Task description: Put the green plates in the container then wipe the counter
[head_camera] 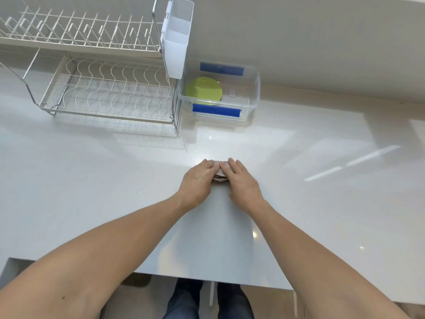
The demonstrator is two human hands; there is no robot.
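Green plates (204, 90), stacked flat inside the clear container (253, 88) with blue clips, at about twelve o'clock from the hands, well apart from them, near the back wall. Looks done as far as the plates go; wiping the part left, by this view.

Small pinkish cloth (219, 172), folded or bunched, lying on the counter (92, 180) at centre, mostly hidden under both hands. Long axis hard to judge with so little showing.

Left hand (199, 177) on the cloth's nine o'clock side, fingers lying fairly straight across it, pressing down rather than clenching. Right hand (241, 178) on its three o'clock side, fingers likewise extended over the top. Fingertips of both pointing toward twelve o'clock, nearly meeting over the cloth. Neither hand nearer than the other; cloth directly beneath the fingers.

Counter pale, glossy, reflecting window light at two to three o'clock. Two-tier wire dish rack (103, 93) at ten to eleven o'clock, no dishes seen in it, with a white cutlery holder (177, 42) hung on its right end, just beside the container. Plain beige wall behind. Counter edge, dark trousers and floor at six o'clock.
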